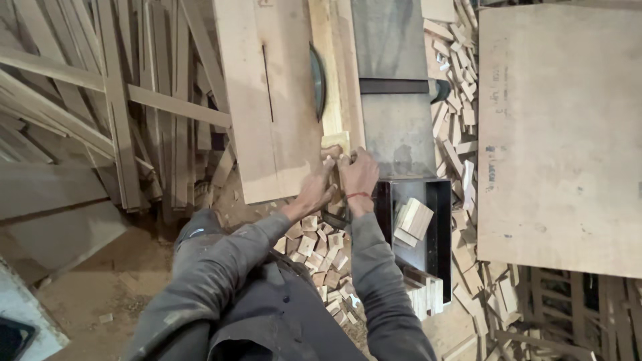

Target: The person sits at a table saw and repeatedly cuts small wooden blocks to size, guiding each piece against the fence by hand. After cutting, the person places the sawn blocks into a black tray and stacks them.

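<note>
A small pale wood block lies on the saw table beside a wooden fence strip. Both my hands press on it from the near side: my left hand on its left, my right hand, with a red thread at the wrist, on its right. The round saw blade stands up through the table just beyond and left of the block. A wide wooden table board with a slot lies left of the blade.
A dark grey metal table surface lies right of the fence. A black bin holds cut blocks. Several small blocks pile below my hands and along the right. Long slats lie stacked at left; a large plywood sheet at right.
</note>
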